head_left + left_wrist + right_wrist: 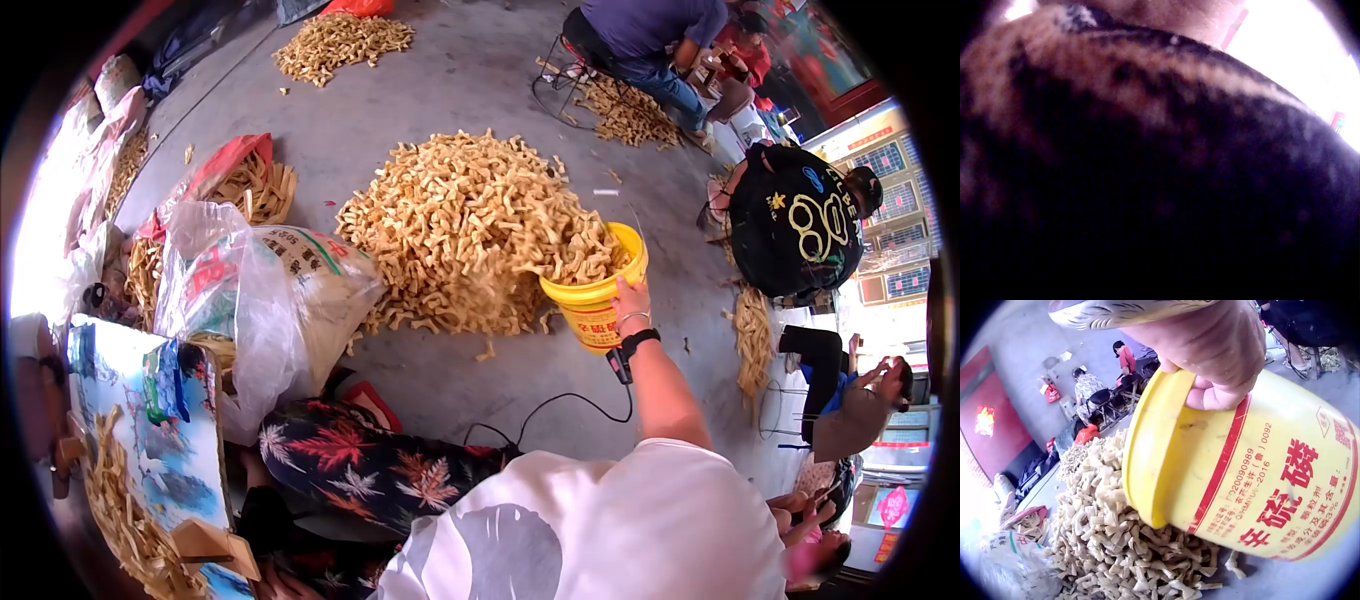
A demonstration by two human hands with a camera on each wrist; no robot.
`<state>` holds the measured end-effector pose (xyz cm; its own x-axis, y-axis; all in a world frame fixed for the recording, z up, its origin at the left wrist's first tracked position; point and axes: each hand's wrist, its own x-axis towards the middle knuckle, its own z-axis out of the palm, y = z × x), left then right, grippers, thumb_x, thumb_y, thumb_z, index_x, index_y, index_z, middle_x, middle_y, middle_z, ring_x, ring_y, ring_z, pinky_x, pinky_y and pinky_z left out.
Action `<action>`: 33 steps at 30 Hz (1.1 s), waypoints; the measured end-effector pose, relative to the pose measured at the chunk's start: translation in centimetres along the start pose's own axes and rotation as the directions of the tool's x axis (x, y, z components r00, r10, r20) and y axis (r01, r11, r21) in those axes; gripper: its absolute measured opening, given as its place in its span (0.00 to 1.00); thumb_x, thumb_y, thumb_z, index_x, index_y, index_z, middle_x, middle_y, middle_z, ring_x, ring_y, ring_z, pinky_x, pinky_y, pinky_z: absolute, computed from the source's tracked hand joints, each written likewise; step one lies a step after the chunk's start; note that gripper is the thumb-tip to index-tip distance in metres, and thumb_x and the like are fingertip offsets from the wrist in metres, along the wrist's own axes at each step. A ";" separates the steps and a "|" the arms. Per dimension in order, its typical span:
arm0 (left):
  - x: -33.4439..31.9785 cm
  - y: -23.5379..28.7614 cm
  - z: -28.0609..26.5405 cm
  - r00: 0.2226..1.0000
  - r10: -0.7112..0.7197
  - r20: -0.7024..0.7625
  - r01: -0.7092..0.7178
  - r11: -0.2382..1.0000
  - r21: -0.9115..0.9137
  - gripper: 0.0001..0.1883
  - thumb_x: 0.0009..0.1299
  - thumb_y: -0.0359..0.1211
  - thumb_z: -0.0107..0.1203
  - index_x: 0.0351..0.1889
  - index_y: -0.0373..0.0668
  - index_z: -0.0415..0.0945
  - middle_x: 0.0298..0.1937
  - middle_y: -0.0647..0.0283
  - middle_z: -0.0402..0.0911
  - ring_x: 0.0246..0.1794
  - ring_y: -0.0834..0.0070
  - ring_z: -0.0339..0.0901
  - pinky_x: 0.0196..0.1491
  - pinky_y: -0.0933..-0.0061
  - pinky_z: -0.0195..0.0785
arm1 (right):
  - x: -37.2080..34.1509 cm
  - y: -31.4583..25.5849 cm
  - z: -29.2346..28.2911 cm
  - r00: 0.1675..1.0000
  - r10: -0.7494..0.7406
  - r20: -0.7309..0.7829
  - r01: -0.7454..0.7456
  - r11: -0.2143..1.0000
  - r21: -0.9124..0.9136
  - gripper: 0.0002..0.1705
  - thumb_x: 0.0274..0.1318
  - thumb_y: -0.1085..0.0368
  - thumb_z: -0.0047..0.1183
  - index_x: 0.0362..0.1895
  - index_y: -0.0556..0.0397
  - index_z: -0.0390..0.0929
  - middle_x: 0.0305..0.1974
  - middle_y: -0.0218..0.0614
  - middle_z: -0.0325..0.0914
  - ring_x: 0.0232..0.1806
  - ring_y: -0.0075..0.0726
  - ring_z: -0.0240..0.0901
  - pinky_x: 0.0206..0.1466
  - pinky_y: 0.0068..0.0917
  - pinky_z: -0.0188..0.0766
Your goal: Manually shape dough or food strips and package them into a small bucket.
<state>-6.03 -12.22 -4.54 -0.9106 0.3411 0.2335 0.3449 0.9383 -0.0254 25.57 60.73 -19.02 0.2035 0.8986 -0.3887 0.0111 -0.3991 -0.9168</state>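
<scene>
My right hand (632, 305) grips the rim of a yellow bucket (592, 322) with red lettering. In the right wrist view, fingers (1213, 397) curl over the yellow rim and the bucket leans with its mouth toward the heap. Short tan knot-shaped pieces (590, 262) fill its mouth, and some blur in motion beside it. They meet a large heap of the same pieces (450, 200) on the floor. At the head view's bottom edge, dim fingers of my left hand (284, 584) show by the patterned trousers (370, 465). Dark patterned fabric (1147, 156) fills most of the left wrist view.
Left of the heap stand a printed sack (310, 265) in clear plastic and a red bag (225, 165) with tan strips. A painted board (150, 430) holds more strips. Other people sit around, one in a black shirt (800, 220). A cable (560, 397) hangs from my right wrist.
</scene>
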 end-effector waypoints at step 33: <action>0.5 1.2 0.5 0.998 0.031 -0.063 -0.042 0.982 -0.186 0.16 0.71 0.31 0.47 0.55 0.45 0.78 0.55 0.51 0.75 0.59 0.48 0.66 0.66 0.50 0.54 | 6.8 -13.0 6.0 0.895 -0.343 0.284 0.441 0.599 -0.668 0.15 0.48 0.61 0.70 0.38 0.50 0.79 0.31 0.28 0.81 0.26 0.28 0.75 0.27 0.25 0.69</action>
<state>-6.17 -10.84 -4.89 -0.8833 0.3660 0.2931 0.4196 0.8960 0.1456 20.94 73.09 -10.24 -0.0998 0.9932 -0.0596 0.7508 0.0359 -0.6595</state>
